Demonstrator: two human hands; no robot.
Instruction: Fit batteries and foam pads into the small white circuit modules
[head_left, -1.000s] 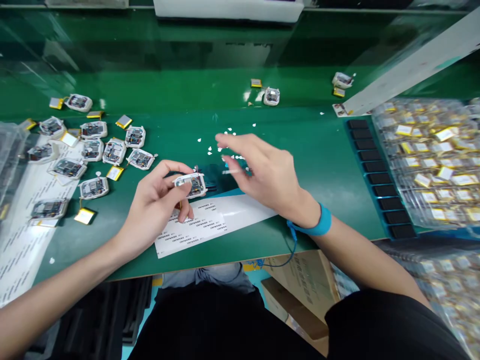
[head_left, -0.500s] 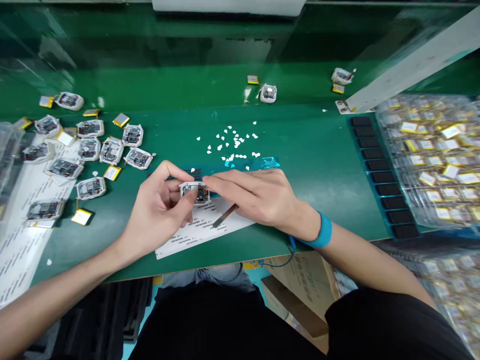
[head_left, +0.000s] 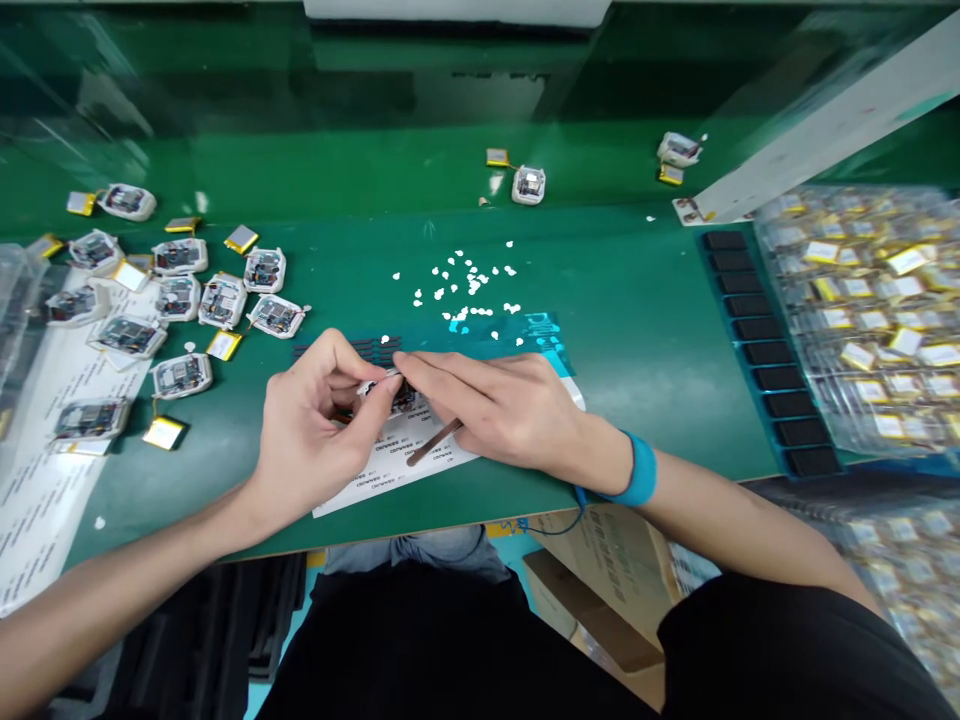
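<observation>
My left hand [head_left: 330,405] pinches a small white watch-like case with a circuit board [head_left: 402,398] between thumb and fingertips, over a printed white sheet [head_left: 360,492]. My right hand [head_left: 502,405] reaches in from the other side, its fingertips touching the top edge of the case. Under the right palm sticks out a flat metal tool, apparently tweezers [head_left: 433,443], blunt end toward the sheet. Fingers hide much of the case. Just behind the hands lie dark foam strips [head_left: 367,350] and a blue film [head_left: 551,335].
Many small white stickers [head_left: 474,285] lie scattered beyond the hands. Several similar open cases [head_left: 223,300] with batteries [head_left: 163,432] spread out at left. A row of black pads [head_left: 778,380] and clear trays of batteries [head_left: 862,320] stand at right. The green bench's front edge [head_left: 450,527] is near my body.
The case has tipped and is more covered by my left thumb and fingers. My right hand has shifted slightly left and down, bringing the metal tool with it.
</observation>
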